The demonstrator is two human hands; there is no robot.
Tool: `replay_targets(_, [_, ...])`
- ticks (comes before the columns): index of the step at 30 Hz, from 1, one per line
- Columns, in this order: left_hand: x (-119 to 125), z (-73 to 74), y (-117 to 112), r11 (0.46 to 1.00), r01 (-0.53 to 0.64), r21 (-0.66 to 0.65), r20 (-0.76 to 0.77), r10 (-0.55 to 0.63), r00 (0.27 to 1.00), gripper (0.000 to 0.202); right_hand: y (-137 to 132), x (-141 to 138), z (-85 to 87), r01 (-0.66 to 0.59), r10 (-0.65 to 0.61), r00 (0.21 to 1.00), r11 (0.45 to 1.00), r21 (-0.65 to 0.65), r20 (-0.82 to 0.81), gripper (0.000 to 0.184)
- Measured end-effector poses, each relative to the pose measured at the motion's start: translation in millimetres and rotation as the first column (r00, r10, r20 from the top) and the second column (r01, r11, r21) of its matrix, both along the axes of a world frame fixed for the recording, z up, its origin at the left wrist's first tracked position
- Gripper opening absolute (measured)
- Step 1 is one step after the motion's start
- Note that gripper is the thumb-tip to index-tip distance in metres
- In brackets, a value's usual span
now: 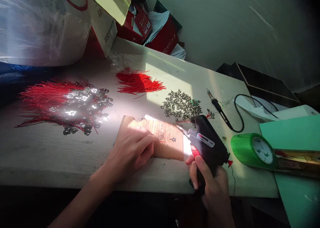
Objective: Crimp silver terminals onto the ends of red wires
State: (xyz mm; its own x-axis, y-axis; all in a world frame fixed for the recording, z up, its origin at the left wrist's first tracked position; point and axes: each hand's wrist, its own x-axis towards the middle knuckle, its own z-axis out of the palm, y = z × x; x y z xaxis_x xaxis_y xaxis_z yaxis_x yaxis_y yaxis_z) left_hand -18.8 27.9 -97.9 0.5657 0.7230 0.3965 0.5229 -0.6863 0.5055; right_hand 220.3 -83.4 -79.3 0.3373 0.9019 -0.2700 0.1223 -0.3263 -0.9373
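On a white table (57,158), around a tan board (166,129): wired metal parts (71,103) at ten o'clock, red wires (140,82) at twelve, bare parts (179,105) at one, soldering iron (220,110) at two.

black soldering gun (212,143), red trigger (195,151), red wires (140,82), tan dark-speckled board (166,150), green tape roll (241,152)

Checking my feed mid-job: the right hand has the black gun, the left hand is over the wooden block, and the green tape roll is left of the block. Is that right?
Not quite: in the head view, the green tape roll is right of the wooden block. The right hand does have the black gun, and the left hand is over the block.
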Motion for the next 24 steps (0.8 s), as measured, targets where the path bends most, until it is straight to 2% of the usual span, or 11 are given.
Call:
replay_targets(10, [0, -2.2, 0, 1.0, -0.012, -0.004, -0.009, 0.012, 1.0, 0.017, -2, -2, -3.2, 0.077, -0.075, 0.997, 0.996, 0.046, -0.036, 0.04])
replay_targets(13, [0, -2.8, -1, 1.0, -0.022, 0.011, -0.013, 0.022, 1.0, 0.017, -5, -4, -2.5, 0.095, -0.089, 0.985, 0.995, 0.035, -0.146, 0.04])
replay_targets(17, [0, -1.0, -2, 0.999, -0.035, 0.019, -0.022, 0.036, 0.999, 0.015, -12, -6, -0.4, 0.137, -0.131, 0.933, 0.991, -0.006, -0.336, 0.039])
replay_targets(20, [1, 0.6, -3, 0.999, -0.032, 0.025, -0.023, 0.033, 0.999, 0.013, -16, -8, 2.2, 0.205, -0.2, 0.902, 0.978, -0.028, -0.383, 0.038])
replay_targets(24, [1, -0.5, -3, 1.0, -0.02, 0.005, -0.021, 0.02, 1.0, 0.013, -14, -9, 3.3, 0.219, -0.208, 0.906, 0.976, -0.013, -0.37, 0.038])
